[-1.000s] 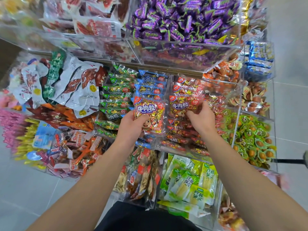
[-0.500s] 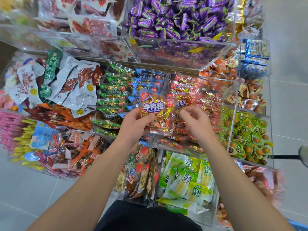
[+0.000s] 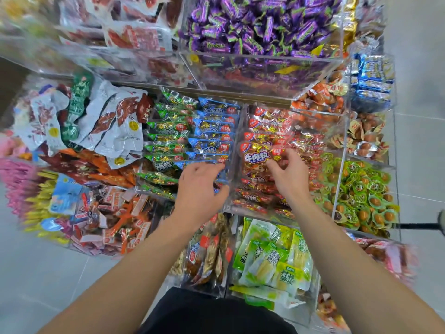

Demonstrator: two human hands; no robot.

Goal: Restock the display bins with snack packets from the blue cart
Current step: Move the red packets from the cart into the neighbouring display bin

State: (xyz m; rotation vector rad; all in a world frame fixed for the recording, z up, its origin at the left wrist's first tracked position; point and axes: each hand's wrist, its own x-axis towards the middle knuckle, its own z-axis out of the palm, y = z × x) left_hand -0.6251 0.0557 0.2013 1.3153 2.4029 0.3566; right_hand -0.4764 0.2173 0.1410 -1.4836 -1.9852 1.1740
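Pale grey floor tiles with thin grout lines spread under the lower left corner of the clear acrylic rack, with a soft sheen from even overhead light. More of the same tile runs along the rack's right edge. At the upper left corner a dark brown strip shows behind the rack. A black bar juts in from the right edge.
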